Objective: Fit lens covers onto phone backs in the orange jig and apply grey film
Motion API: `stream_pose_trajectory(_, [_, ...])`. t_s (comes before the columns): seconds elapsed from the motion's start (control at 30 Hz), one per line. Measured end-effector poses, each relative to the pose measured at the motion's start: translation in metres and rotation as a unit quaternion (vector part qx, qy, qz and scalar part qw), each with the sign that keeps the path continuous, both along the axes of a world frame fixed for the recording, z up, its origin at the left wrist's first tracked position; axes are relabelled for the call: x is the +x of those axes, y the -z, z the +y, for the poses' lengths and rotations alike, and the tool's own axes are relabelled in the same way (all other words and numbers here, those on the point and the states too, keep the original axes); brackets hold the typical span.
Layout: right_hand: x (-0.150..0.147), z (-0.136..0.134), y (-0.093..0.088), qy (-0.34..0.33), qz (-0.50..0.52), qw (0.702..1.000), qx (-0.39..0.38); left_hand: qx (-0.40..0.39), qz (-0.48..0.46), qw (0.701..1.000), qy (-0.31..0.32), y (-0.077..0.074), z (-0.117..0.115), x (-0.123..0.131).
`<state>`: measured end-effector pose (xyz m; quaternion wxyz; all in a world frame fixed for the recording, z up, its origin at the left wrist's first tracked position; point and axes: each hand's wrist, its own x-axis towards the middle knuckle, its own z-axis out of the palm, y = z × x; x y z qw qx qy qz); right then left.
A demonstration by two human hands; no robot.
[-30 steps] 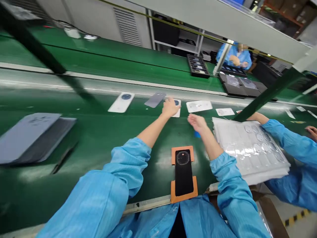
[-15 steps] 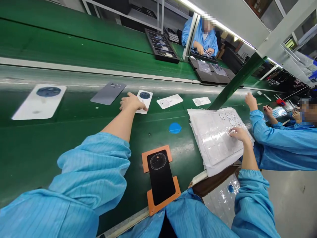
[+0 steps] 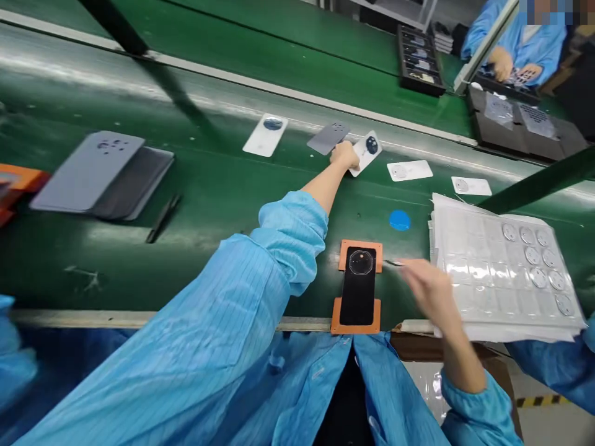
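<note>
My left hand [image 3: 344, 156] reaches to the far side of the bench, its fingers closed on the lower left edge of a white phone back cover [image 3: 366, 152] with a dark round camera area. My right hand [image 3: 430, 290], blurred by motion, pinches a thin round camera piece [image 3: 394, 263] seen nearly edge-on. Just left of that piece is an orange fixture [image 3: 335, 322] bearing a black phone-shaped plate [image 3: 357, 297] with an octagonal outline. To the right of my right hand lies a clear blister tray [image 3: 488, 248] with several round pieces in its pockets.
Along the bench are another white cover [image 3: 263, 139], a grey cover [image 3: 325, 139] and two small white cards [image 3: 411, 170]. A blue disc [image 3: 400, 220] lies nearer. Stacked grey panels [image 3: 93, 173] and a black pen-like tool [image 3: 162, 218] are left. A green post [image 3: 539, 176] slants at right.
My right hand has left the blister tray with a round piece and moved left toward the orange fixture. The white cover in my left hand has turned clockwise. The view has swung left.
</note>
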<state>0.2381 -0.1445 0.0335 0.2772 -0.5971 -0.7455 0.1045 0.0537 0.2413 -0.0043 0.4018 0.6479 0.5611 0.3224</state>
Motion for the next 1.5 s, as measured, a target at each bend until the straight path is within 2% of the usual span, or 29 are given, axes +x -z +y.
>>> stream_pose_trajectory(0.07, [-0.053,0.012,0.027,-0.077,-0.021,0.995,0.054,-0.031,-0.004,0.999,-0.044,-0.004,0.003,-0.004])
stream_pose_trajectory(0.1, [-0.069,0.016,0.038,-0.099,-0.043,0.992,0.07,-0.041,-0.036,0.996,-0.063,-0.006,0.003,-0.01])
stream_pose_trajectory(0.17, [-0.08,0.021,0.052,-0.118,-0.094,0.985,0.085,-0.051,-0.165,0.981,-0.094,-0.009,-0.003,-0.031])
stream_pose_trajectory(0.23, [-0.076,0.02,0.054,-0.128,-0.135,0.979,0.081,-0.066,-0.319,0.938,-0.116,-0.012,-0.015,-0.058])
stream_pose_trajectory(0.3, [-0.072,0.017,0.05,-0.131,-0.161,0.975,0.075,-0.09,-0.425,0.892,-0.125,-0.017,-0.032,-0.083])
stream_pose_trajectory(0.37, [-0.074,0.014,0.045,-0.125,-0.18,0.973,0.072,-0.117,-0.485,0.859,-0.12,-0.022,-0.053,-0.098])
stream_pose_trajectory(0.47, [-0.084,0.014,0.038,-0.108,-0.197,0.972,0.07,-0.178,-0.508,0.838,-0.087,-0.032,-0.09,-0.099])
stream_pose_trajectory(0.53, [-0.088,0.017,0.032,-0.11,-0.19,0.973,0.068,-0.222,-0.496,0.838,-0.054,-0.039,-0.115,-0.09])
stream_pose_trajectory(0.6, [-0.086,0.024,0.022,-0.111,-0.156,0.979,0.067,-0.235,-0.475,0.848,-0.011,-0.044,-0.137,-0.079])
stream_pose_trajectory(0.67, [-0.079,0.033,0.007,-0.082,-0.096,0.988,0.087,-0.212,-0.445,0.869,0.041,-0.048,-0.155,-0.07])
stream_pose_trajectory(0.73, [-0.07,0.042,-0.009,-0.021,-0.027,0.99,0.139,-0.172,-0.403,0.893,0.096,-0.05,-0.169,-0.066])
stream_pose_trajectory(0.8, [-0.063,0.052,-0.023,0.035,0.023,0.98,0.195,-0.139,-0.358,0.913,0.138,-0.051,-0.18,-0.063])
stream_pose_trajectory(0.9, [-0.063,0.066,-0.033,0.073,0.059,0.966,0.243,-0.108,-0.309,0.93,0.167,-0.051,-0.192,-0.062])
stream_pose_trajectory(1.03, [-0.081,0.076,-0.03,0.096,0.08,0.963,0.24,-0.071,-0.289,0.94,0.165,-0.048,-0.204,-0.058])
stream_pose_trajectory(1.2, [-0.102,0.086,-0.02,0.118,0.087,0.958,0.247,-0.022,-0.309,0.948,0.075,-0.048,-0.218,-0.049])
stream_pose_trajectory(1.27, [-0.104,0.09,-0.015,0.128,0.094,0.955,0.251,-0.005,-0.304,0.95,0.068,-0.045,-0.223,-0.045])
stream_pose_trajectory(1.37, [-0.102,0.094,-0.009,0.156,0.125,0.95,0.239,0.058,-0.29,0.947,0.121,-0.038,-0.229,-0.041])
stream_pose_trajectory(1.5, [-0.098,0.095,-0.003,0.182,0.186,0.944,0.204,0.136,-0.286,0.929,0.191,-0.029,-0.233,-0.041])
